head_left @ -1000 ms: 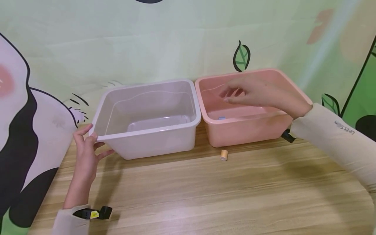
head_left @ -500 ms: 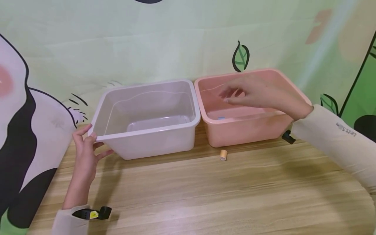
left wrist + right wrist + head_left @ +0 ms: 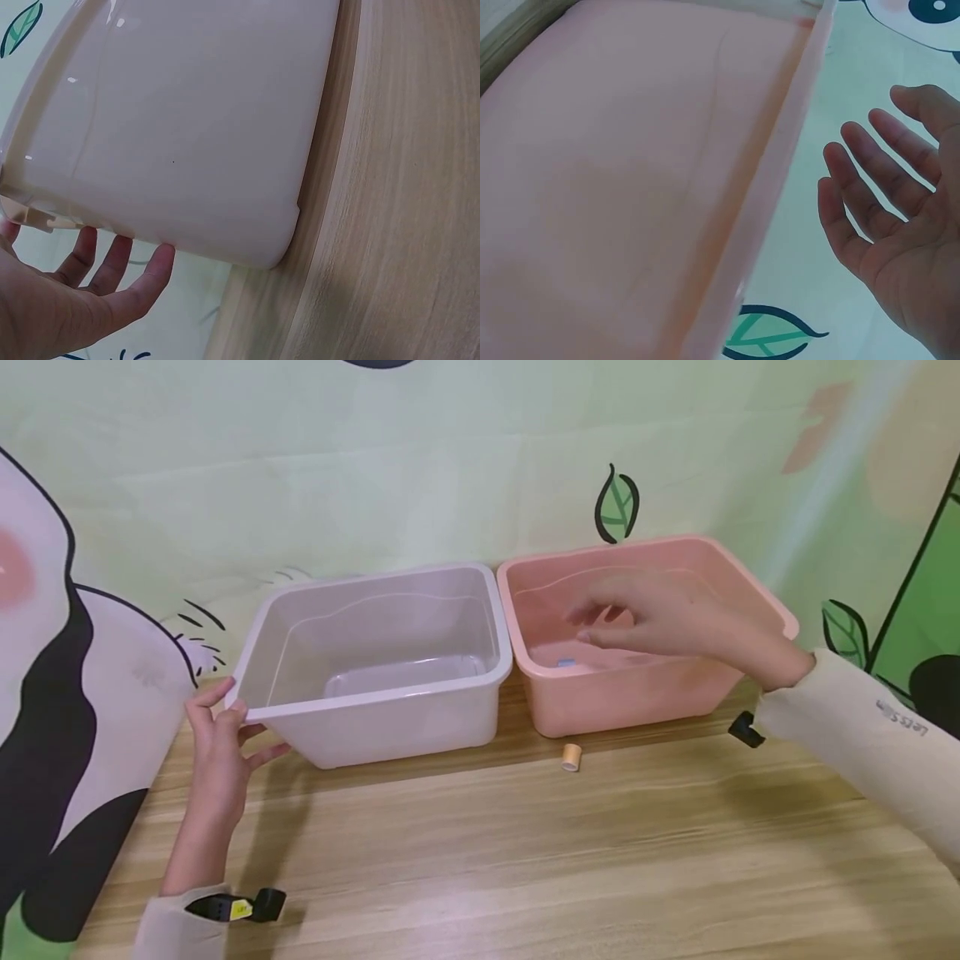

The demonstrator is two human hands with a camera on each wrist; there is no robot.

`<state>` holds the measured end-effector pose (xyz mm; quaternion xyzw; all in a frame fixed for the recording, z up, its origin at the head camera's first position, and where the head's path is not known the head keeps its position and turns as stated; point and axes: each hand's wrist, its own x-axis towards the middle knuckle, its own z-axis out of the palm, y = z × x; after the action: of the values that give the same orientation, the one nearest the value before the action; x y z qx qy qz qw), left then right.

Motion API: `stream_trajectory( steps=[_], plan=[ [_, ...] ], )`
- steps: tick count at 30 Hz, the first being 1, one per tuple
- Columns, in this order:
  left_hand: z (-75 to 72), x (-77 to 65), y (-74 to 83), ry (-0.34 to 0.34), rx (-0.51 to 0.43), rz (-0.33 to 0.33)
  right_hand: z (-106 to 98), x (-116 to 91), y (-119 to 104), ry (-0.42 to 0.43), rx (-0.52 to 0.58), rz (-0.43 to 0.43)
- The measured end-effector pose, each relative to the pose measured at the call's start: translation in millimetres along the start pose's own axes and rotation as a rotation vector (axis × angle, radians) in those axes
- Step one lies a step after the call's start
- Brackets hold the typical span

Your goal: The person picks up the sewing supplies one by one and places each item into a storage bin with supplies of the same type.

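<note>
My left hand (image 3: 217, 747) holds the front-left corner of a pale grey plastic tub (image 3: 390, 727), thumb and index finger at the rim. The left wrist view shows the other fingers (image 3: 154, 277) spread along the tub's outer wall. Over a pink plastic tub (image 3: 622, 697) hovers my right hand (image 3: 660, 614), its fingers loosely bent and apart. In the right wrist view its palm faces the camera with nothing in it. A small blue piece (image 3: 566, 662) shows inside the pink tub, partly hidden by the front rim.
A small orange cylinder (image 3: 572, 757) stands on the wood-grain table (image 3: 480, 860), just in front of the pink tub. Both tubs stand side by side against a printed cloth backdrop (image 3: 420, 485) with leaf and panda drawings.
My right hand has shifted slightly toward me and to the right, still above the pink tub. The left hand, both tubs and the orange cylinder stay where they were.
</note>
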<state>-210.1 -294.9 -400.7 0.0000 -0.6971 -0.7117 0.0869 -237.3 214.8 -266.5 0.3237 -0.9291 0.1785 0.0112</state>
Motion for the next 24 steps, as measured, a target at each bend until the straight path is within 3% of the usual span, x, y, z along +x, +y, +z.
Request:
stream_trajectory(
  steps=[14, 24],
  plan=[
    [-4.1, -2.7, 2.0, 0.028, -0.033, -0.006, 15, -11, -8, 0.074, -0.014, -0.101],
    [-3.2, -2.3, 2.5, 0.033, -0.021, -0.008, 29, -25, -7, 0.125, 0.043, -0.210]
  ],
)
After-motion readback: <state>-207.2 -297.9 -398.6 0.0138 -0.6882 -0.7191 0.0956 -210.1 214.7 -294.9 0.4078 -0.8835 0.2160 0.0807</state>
